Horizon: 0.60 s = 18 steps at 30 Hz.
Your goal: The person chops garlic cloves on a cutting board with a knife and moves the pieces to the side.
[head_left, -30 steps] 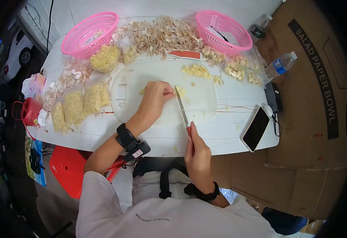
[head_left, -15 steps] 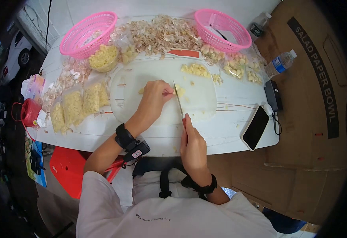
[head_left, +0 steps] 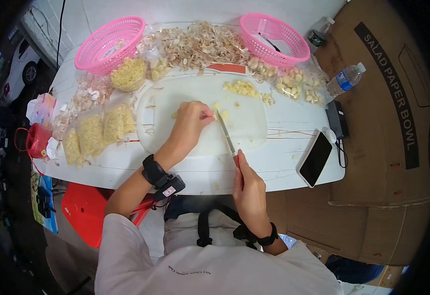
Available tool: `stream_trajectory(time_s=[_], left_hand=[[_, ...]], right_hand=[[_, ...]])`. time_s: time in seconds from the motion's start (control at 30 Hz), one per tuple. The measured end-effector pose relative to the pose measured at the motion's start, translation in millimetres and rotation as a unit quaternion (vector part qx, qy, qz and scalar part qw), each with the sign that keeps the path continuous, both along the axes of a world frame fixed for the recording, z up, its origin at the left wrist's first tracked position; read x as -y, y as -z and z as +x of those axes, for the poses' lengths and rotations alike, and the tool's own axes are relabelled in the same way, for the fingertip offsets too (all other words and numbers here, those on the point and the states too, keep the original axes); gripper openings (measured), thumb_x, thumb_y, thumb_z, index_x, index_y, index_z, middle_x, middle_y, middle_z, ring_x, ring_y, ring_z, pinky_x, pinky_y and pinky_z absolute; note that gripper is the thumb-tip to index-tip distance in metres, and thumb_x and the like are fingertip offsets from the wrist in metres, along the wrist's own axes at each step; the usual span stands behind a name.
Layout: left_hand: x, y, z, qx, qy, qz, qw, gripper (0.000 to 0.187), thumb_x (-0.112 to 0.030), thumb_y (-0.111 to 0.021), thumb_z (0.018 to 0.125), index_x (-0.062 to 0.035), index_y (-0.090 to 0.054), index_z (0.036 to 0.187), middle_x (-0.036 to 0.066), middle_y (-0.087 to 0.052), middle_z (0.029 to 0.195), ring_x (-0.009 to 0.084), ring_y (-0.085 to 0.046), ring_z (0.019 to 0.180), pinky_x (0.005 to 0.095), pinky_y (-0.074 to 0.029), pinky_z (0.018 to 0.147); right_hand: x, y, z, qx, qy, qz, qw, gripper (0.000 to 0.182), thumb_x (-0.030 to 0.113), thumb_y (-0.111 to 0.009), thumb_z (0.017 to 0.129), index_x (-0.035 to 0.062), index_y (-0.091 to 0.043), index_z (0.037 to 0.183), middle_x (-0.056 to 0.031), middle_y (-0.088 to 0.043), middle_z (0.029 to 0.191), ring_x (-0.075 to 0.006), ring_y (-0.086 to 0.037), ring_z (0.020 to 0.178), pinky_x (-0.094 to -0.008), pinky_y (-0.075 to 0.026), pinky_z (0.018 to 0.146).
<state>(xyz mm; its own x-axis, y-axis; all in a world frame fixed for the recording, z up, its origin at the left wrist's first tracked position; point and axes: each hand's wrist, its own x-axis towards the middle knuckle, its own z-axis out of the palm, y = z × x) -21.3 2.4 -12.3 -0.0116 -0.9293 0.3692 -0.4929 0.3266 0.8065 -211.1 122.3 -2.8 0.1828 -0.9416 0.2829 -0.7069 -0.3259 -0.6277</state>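
On the white cutting board (head_left: 247, 135), my left hand (head_left: 193, 120) is closed, its fingertips pinching a garlic clove that they mostly cover. My right hand (head_left: 250, 189) is wrapped around the reddish handle of a knife (head_left: 226, 133). The blade slants up and left across the board, its tip just right of my left fingertips. A few garlic slices (head_left: 224, 115) lie beside the tip. Farther back on the board is a pile of cut garlic (head_left: 241, 88).
Garlic skins (head_left: 200, 44) are heaped at the back between two pink baskets (head_left: 88, 58) (head_left: 293, 58). Bags of chopped garlic (head_left: 91, 133) lie left, bagged whole cloves (head_left: 289, 87) back right. A phone (head_left: 316, 160) and water bottle (head_left: 345, 80) are at the right.
My right hand has drawn back toward me and to the right with the knife, whose blade now slants more. My left hand has hardly moved and keeps its pinch.
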Motion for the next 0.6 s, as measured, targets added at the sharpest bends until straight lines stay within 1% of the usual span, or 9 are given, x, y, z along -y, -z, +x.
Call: stream_trajectory(time_s=[0.07,0.17,0.2,0.27,0.43,0.6], left_hand=[[-0.5,-1.7,-0.4,0.007,0.001,0.006,1.0,0.009,0.004,-0.074,0.075,0.0074,-0.07,0.082,0.022,-0.068,0.076,0.0289,-0.069,0.069,0.0334,-0.054,0.065],[0.0,-1.1,-0.4,0.012,0.001,0.004,1.0,0.008,0.004,-0.073,0.075,0.0077,-0.07,0.082,0.022,-0.068,0.076,0.029,-0.069,0.069,0.033,-0.054,0.065],[0.1,-0.8,-0.3,0.005,0.003,0.003,1.0,0.008,0.005,-0.073,0.075,0.0078,-0.07,0.082,0.022,-0.068,0.076,0.0291,-0.069,0.069,0.0331,-0.054,0.064],[0.6,-0.4,-0.2,-0.001,0.005,0.001,1.0,0.008,0.005,-0.073,0.076,0.0079,-0.07,0.082,0.022,-0.068,0.076,0.0292,-0.069,0.069,0.0331,-0.054,0.064],[-1.4,-0.2,-1.2,-0.025,0.007,-0.01,1.0,0.006,0.005,-0.072,0.076,0.0083,-0.069,0.08,0.021,-0.068,0.075,0.0293,-0.068,0.069,0.0338,-0.053,0.063],[-1.2,-0.9,0.0,-0.007,0.003,0.0,1.0,0.005,0.005,-0.072,0.077,0.0079,-0.069,0.08,0.021,-0.068,0.074,0.0294,-0.068,0.069,0.0339,-0.053,0.064]], right_hand=[[1.0,-1.8,-0.4,0.064,0.007,-0.045,0.997,0.054,0.0,-0.056,0.092,0.0025,-0.043,0.144,-0.0205,-0.065,0.09,-0.0397,-0.065,0.077,-0.0452,-0.052,0.064],[-0.8,-0.8,4.7,0.075,-0.005,-0.031,0.997,0.057,-0.002,-0.056,0.091,0.0028,-0.041,0.146,-0.0201,-0.064,0.09,-0.0388,-0.064,0.077,-0.0438,-0.052,0.065],[-2.2,-0.7,6.6,0.076,-0.004,-0.031,0.997,0.057,-0.002,-0.056,0.091,0.0028,-0.041,0.146,-0.0201,-0.064,0.09,-0.0388,-0.064,0.077,-0.0438,-0.052,0.065],[-4.5,-0.3,9.3,0.038,0.004,0.021,0.999,0.058,-0.002,-0.057,0.091,0.0033,-0.041,0.146,-0.019,-0.064,0.091,-0.038,-0.064,0.076,-0.0438,-0.052,0.065],[-6.3,0.0,11.7,0.037,0.008,0.009,0.999,0.059,-0.001,-0.057,0.09,0.0039,-0.041,0.147,-0.0183,-0.063,0.09,-0.037,-0.064,0.073,-0.0435,-0.051,0.062],[-6.2,1.9,14.2,0.041,0.012,0.006,0.999,0.058,-0.002,-0.057,0.09,0.0034,-0.042,0.146,-0.0182,-0.062,0.09,-0.0364,-0.063,0.071,-0.0427,-0.051,0.06]])
